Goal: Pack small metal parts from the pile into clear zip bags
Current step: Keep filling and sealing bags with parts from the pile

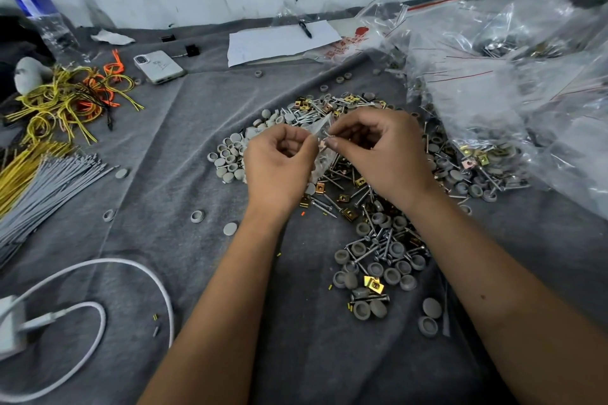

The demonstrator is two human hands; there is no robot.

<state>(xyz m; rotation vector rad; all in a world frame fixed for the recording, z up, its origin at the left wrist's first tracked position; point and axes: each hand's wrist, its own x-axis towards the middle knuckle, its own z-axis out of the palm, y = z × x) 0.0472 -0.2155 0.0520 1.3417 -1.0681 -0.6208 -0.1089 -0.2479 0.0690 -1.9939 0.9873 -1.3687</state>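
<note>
Under both hands lies the gray cloth-covered surface (171,148), and just beneath the grip spreads the pile (371,207) of screws, gray caps and gold clips. Off to the right of the grip, well apart, sits the heap of filled bags (493,76); far to the left lie the ties (49,174). Between the hands hangs one small clear bag (320,131), raised a little above the pile.

We judge the step to be filling or opening this bag. To do it well, we should keep the mouth held wide and level, right over the pile, so any dropped piece falls back among the rest.

Our left hand (279,168) has its fingers curled, pinching the bag's edge. Our right hand (378,148) is likewise curled, thumb and forefinger pinching at the bag's mouth, where something small and metallic shows at the fingertips; which part it is, we cannot tell.
</note>
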